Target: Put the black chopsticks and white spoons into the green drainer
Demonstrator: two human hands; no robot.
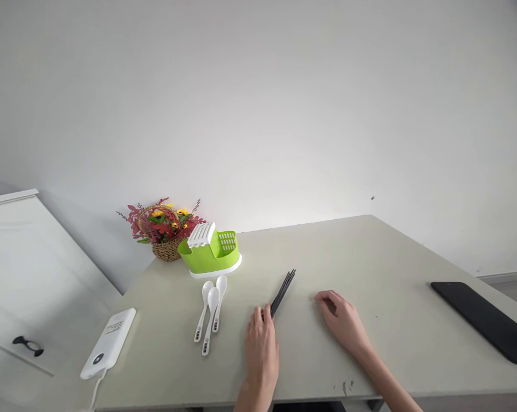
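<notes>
A bundle of black chopsticks (284, 292) lies slanted on the table, tips pointing away to the right. Over their near ends are the fingers of my left hand (261, 346), closed around them; those ends are hidden under it. My right hand (342, 320) rests on the table to the right of the chopsticks, its fingers loosely curved, a gap between thumb and forefinger, nothing held. Left of my left hand, three white spoons (213, 296) lie close together, bowls away from me. Behind them stands a green caddy (204, 259) with a white slotted top and white base.
A wicker basket (167, 250) of artificial flowers stands at the back left, against the caddy. A white power bank (109, 342) with a cable lies at the left edge. At the right lies a black phone-like slab (485, 320). A white cabinet (30, 274) adjoins the table's left side.
</notes>
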